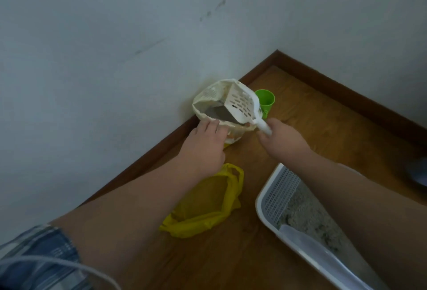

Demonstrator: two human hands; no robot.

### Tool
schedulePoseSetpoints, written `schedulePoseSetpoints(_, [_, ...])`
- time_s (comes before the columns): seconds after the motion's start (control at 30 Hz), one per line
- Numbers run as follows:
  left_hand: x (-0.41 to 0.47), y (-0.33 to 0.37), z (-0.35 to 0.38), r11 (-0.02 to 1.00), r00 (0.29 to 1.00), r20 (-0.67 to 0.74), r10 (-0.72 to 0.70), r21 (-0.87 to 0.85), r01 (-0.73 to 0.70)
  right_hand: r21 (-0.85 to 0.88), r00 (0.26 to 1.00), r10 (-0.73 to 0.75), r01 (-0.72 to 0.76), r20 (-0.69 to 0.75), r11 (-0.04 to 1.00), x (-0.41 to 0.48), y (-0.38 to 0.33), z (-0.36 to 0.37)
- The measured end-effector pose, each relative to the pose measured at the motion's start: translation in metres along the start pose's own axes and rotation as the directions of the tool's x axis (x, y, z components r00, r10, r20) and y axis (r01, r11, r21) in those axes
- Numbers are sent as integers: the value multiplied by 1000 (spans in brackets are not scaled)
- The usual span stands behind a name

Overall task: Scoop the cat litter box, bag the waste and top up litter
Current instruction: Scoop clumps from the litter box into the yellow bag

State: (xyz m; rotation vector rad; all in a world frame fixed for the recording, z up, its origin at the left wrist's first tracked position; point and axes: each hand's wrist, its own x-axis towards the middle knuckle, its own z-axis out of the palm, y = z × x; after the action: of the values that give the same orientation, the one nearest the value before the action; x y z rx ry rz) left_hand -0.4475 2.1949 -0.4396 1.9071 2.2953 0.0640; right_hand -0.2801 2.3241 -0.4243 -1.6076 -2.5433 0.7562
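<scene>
1. Litter scoop (240,102): white plastic with a slotted face. It sits at frame centre, tilted, with its head inside the mouth of the cream bag and its handle running down-right into the right hand.
2. Cream bag (208,98): open-topped, grey inside, standing on the floor against the wall, just left of centre.
3. Right hand (282,137): right of centre. The fingers are curled tightly round the end of the scoop handle.
4. Left hand (205,142): at centre, below the cream bag. The fingers (210,124) lie close together over the bag's near rim, holding it. The thumb's contact cannot be made out.
5. Litter box (263,199): white, with a mesh wall, at lower right and partly behind the right forearm. It holds grey litter (307,211) with dark clumps.
6. Yellow plastic bag (208,199): crumpled, with its mouth open, lying on the floor at lower centre between the left forearm and the litter box.
7. Green cup (265,100): upright, just behind and to the right of the cream bag, near the corner.
8. Wooden floor (231,259): brown boards, edged by a dark skirting board (346,86).
9. Wall (92,58): pale with faint dark scuffs, filling the upper frame.
10. Plaid sleeve (39,250): blue and white, at lower left, crossed by a white cord (69,263).
</scene>
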Motion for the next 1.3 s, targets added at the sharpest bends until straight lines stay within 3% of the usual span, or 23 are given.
schedulePoseSetpoints(0.17, [4,33,7,992,993,24,115,-54,-113,130,998,43,-50,53,990,-30,55,-22])
schedulePoseSetpoints(0.4, [9,99,34,956,949,120,290,-80,-282,174,970,158,-190,183,966,-105,161,-58])
schedulePoseSetpoints(0.53, [9,126,67,925,906,189,380,-98,-367,114,939,251,-283,234,952,-146,213,-64])
schedulePoseSetpoints(0.7, [2,152,110,884,833,303,463,-96,-457,41,868,281,-324,409,945,-173,267,-53])
schedulePoseSetpoints(0.83, [0,158,131,878,804,376,460,-60,-474,-151,801,335,-301,496,942,-169,278,-42])
schedulePoseSetpoints(0.93, [1,154,139,878,810,367,457,-40,-478,-258,798,330,-226,503,939,-161,273,-36])
schedulePoseSetpoints(1.13, [0,134,145,853,780,377,500,-57,-519,-362,773,335,-147,539,920,-146,272,-16])
schedulePoseSetpoints(1.3, [6,127,143,827,717,466,518,-59,-559,-339,748,350,-177,564,924,-144,268,1])
